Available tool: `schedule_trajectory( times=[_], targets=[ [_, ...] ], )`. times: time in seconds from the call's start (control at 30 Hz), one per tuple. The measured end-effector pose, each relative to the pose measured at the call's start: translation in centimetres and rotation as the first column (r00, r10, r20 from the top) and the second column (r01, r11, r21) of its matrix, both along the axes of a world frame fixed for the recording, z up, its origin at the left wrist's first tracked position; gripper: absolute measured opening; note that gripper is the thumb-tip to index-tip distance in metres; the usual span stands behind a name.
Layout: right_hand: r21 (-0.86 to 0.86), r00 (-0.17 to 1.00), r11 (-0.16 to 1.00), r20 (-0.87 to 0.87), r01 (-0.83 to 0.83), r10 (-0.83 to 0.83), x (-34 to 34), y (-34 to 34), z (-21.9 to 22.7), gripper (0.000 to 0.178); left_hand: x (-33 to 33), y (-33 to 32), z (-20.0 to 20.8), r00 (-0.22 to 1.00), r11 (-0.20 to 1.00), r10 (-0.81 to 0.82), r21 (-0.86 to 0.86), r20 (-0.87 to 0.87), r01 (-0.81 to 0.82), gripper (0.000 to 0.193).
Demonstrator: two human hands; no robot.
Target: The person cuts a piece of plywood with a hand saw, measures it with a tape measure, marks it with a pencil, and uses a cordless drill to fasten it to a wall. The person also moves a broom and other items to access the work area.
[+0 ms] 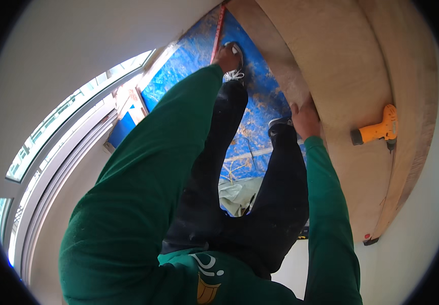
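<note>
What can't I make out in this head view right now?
In the head view:
Left hand: its own back hides whether the fingers grip the red strip.
Right hand: fingertips too small and dim to read against the wooden panel.
Orange drill: bit detail too small.
Grey cloth: partly hidden by the legs.
</note>
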State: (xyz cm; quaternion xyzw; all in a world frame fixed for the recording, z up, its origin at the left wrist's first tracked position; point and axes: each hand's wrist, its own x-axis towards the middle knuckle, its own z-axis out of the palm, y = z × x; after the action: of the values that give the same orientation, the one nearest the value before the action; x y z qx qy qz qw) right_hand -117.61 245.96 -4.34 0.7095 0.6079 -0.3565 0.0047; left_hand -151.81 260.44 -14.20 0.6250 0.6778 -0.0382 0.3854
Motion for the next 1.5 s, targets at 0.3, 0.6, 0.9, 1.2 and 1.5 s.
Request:
schedule_trajectory(
  times=[0.3, 0.6, 0.9, 1.2, 1.5],
  targets=[
    [-0.202, 0.989, 0.969, 0.068, 0.141, -0.13, -1.0, 5.2, -12.8, 0.085, -0.5, 11.1, -19.3, 0.899, 0.853, -0.358, 0.303, -0.25, 0.424, 0.073],
    [-0.175, 0.868, 0.861, -0.051, 0.478, -0.493, -3.8, 5.7, -11.6, 0.06, 3.7, 8.8, -24.6, 0.909, 0.975, 0.072, 0.223, -0.41, 0.023, 0.058],
    [-0.141, 0.832, 0.82, 0.07, 0.554, -0.55, -5.2, 7.3, -14.1, 0.074, 5.7, 10.7, -29.1, 0.933, 0.957, 0.012, 0.276, -0.361, 0.094, 0.058],
    [-0.152, 0.947, 0.95, 0.218, 0.271, -0.236, -4.3, 7.8, -9.6, 0.101, 0.0, 18.2, -25.7, 0.956, 0.95, -0.166, 0.222, -0.244, 0.221, 0.057],
    [-0.167, 0.948, 0.965, 0.281, 0.201, -0.149, -5.1, 7.2, -7.9, 0.112, -3.3, 20.4, -22.5, 0.937, 0.939, -0.268, 0.156, -0.226, 0.307, 0.057]
  ],
)
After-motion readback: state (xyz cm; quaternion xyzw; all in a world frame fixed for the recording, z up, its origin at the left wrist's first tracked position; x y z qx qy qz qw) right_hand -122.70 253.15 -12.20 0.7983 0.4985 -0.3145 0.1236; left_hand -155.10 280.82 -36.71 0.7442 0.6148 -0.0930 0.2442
